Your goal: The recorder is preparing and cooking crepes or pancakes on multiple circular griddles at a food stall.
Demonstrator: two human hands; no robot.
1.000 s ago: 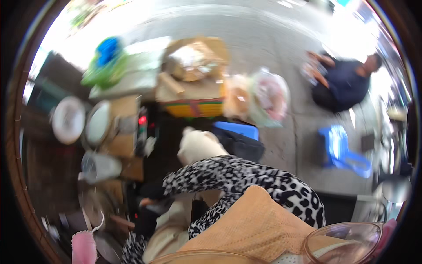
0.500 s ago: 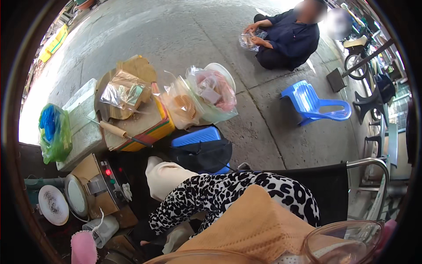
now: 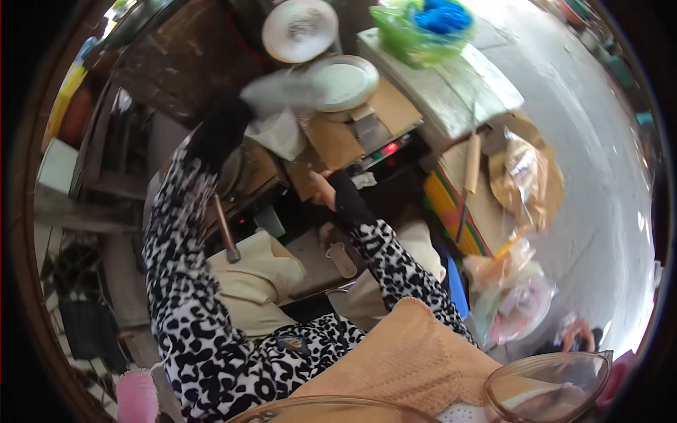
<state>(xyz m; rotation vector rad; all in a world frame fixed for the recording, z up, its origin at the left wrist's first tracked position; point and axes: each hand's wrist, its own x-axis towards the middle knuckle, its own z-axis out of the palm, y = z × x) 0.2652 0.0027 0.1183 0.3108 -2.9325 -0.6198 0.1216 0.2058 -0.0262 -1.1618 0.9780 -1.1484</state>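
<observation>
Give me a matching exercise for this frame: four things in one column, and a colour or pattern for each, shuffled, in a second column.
Things:
1. sleeve
2. round lid
3. bag on the top shelf
4. cloth at the lower edge

Colours or patterns:
A. orange-tan knit
B. green, with blue contents
C. black and white spots
D. pale silvery grey

Pairs: 1-C, 2-D, 3-B, 4-A.
</observation>
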